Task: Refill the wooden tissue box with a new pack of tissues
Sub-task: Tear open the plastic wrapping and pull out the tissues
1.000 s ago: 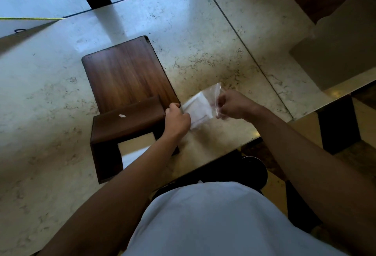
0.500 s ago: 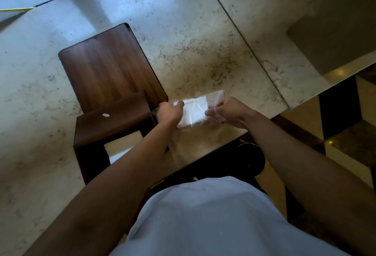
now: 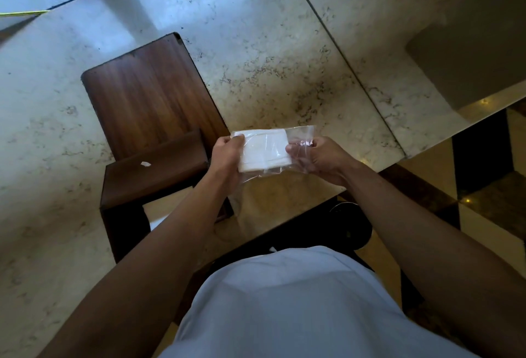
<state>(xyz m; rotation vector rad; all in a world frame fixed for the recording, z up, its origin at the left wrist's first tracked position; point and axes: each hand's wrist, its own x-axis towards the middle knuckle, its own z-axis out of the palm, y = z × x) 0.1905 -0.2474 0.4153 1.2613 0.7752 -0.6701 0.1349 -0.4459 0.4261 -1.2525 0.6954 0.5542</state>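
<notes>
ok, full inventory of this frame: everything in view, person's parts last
tissue pack: 1, white tissues in a clear plastic wrapper, held above the table's near edge, right of the box
wooden tissue box: 1, dark brown, on the table left of the pack, open toward the camera
wooden lid panel: 1, brown, flat on the table behind the box
white scrap: 1, on top of the box
marble table: 1, pale beige with dark veins, a seam running across it
floor: dark and pale tiles, lower right
left hand: 1, grip on the pack's left end
right hand: 1, grip on the wrapper's right end
torso: white shirt, bottom centre
</notes>
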